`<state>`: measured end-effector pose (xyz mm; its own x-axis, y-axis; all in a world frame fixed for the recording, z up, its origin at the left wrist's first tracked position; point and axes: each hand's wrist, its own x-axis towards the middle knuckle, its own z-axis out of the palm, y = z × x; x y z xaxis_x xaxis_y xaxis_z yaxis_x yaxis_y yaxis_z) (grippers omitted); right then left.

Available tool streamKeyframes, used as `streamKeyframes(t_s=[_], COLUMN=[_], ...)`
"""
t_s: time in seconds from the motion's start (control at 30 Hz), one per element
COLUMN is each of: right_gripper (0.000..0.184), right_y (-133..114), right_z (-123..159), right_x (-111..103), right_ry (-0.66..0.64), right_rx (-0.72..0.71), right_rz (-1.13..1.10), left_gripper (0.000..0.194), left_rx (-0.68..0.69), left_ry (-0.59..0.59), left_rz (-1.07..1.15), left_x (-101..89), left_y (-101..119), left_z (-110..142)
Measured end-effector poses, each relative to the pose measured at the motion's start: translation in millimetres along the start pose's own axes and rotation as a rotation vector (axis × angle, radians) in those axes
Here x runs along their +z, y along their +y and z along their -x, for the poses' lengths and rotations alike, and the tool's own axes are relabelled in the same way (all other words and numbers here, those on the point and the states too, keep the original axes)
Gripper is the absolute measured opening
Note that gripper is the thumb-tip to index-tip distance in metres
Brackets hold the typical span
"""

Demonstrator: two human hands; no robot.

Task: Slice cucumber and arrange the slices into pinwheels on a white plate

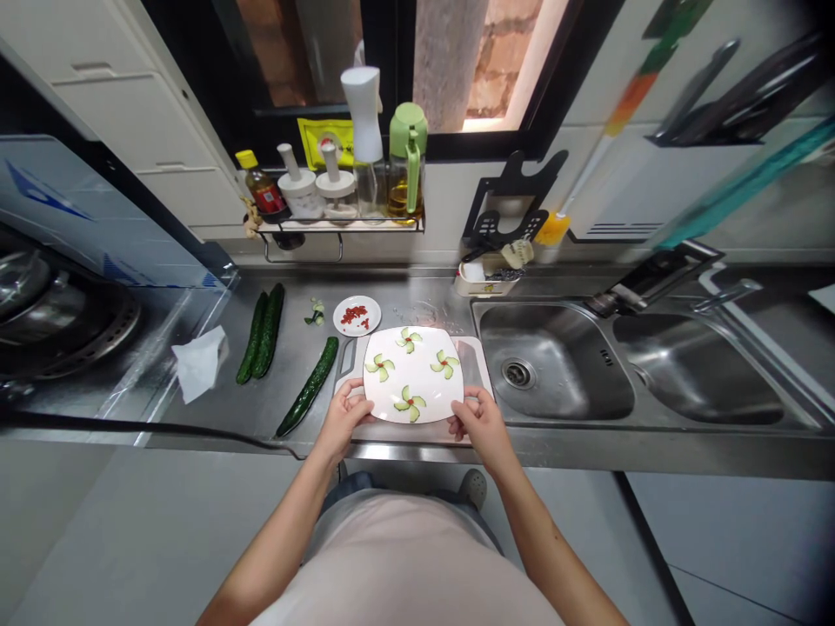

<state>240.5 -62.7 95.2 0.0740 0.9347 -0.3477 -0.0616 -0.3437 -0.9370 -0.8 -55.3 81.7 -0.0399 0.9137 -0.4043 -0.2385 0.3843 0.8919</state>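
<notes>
Between my two hands is a white square plate [417, 365] with rounded corners, held over a pale cutting board [481, 369]. Several pinwheels of cucumber slices [410, 403] with red centres are laid out on it. My left hand [348, 416] pinches the plate's near left corner, thumb on the rim. At the near right corner, my right hand [479, 419] grips the rim the same way, fingers curled beneath. A small white dish [343, 323] of chopped red bits [354, 316] sits behind the plate's left side. One whole cucumber [309, 388] lies left of the board.
Two more cucumbers [261, 337] and a crumpled white tissue [198, 363] lie farther left. Cucumber scraps [316, 312] are near the dish. A double steel sink [554, 365] with a faucet [652, 278] is to the right. Above hangs a seasoning rack [339, 228]; a stove [65, 322] stands far left.
</notes>
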Motion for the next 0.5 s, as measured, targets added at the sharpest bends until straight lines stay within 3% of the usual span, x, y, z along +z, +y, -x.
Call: streamKeyframes(t_s=[0.27,0.37,0.5], right_gripper=[0.046,0.047,0.047], right_y=[3.2,4.4,15.2], right_z=[-6.1,-9.2,-15.4], right_x=[9.4,16.4,16.8], right_ry=[0.003,-0.013,0.062], right_rx=[0.095,0.204,0.309], right_rz=[-0.153,-0.286,-0.437], left_gripper=[0.061,0.062,0.058], left_rx=[0.024,0.012,0.003], left_ry=[-0.004,-0.054,-0.144], left_rz=[0.007,0.011,-0.018], left_x=[1.4,3.5,8.1], left_y=[-2.9,-10.6,-26.9], left_z=[1.1,0.6,-2.4])
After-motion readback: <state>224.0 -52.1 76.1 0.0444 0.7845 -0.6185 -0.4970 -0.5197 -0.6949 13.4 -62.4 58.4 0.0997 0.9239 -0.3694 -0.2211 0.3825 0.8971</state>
